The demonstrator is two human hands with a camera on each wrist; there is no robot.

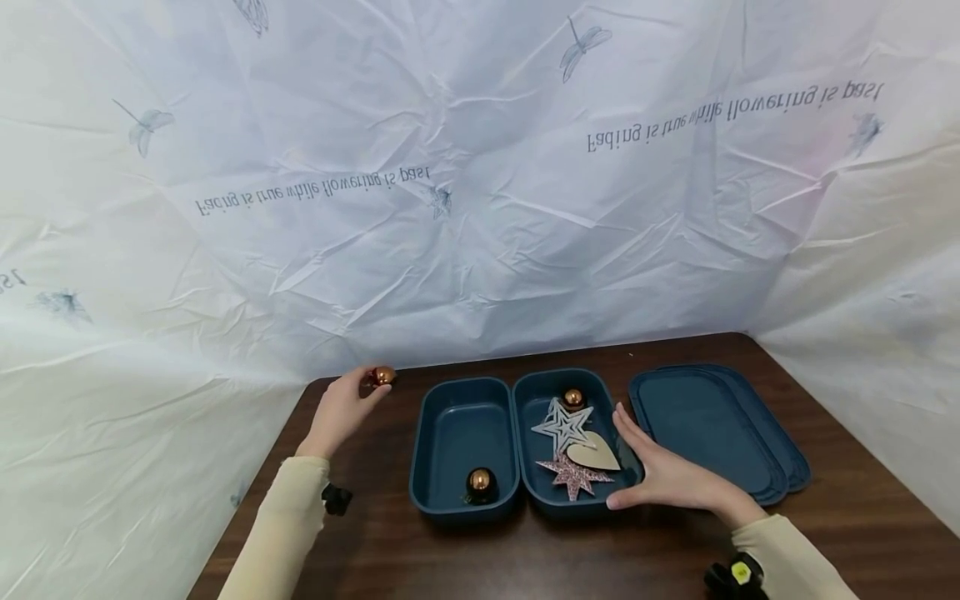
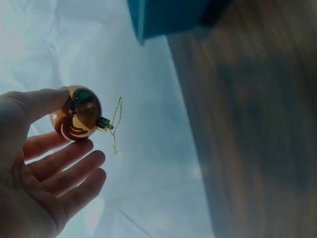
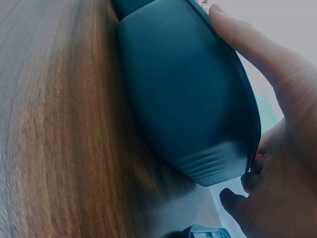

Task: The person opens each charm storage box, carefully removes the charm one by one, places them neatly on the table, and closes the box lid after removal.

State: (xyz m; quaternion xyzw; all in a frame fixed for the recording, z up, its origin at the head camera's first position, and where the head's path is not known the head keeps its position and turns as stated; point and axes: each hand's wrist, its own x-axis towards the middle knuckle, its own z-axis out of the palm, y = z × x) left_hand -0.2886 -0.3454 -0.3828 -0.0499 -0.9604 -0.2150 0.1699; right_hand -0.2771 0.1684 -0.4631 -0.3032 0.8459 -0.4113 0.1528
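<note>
My left hand [image 1: 339,414] is raised at the table's far left edge, pinching a copper Christmas bauble [image 2: 77,116] between thumb and fingers. A thin gold string loop [image 2: 118,119] hangs from its cap. My right hand [image 1: 663,473] rests at the right box [image 1: 542,495], its thumb at the near rim and fingers along the right side. That box holds a white star [image 1: 561,427], a cream wooden heart [image 1: 596,452], a pink glitter star [image 1: 573,477] and a second copper bauble [image 1: 573,398]. Another copper bauble [image 1: 481,483] lies in the left box [image 1: 450,446].
The two blue boxes stand side by side on a dark wooden table [image 1: 540,554]. Flat blue lids [image 1: 705,425] lie overlapping to their right. A white printed sheet [image 1: 480,208] hangs behind and beside the table.
</note>
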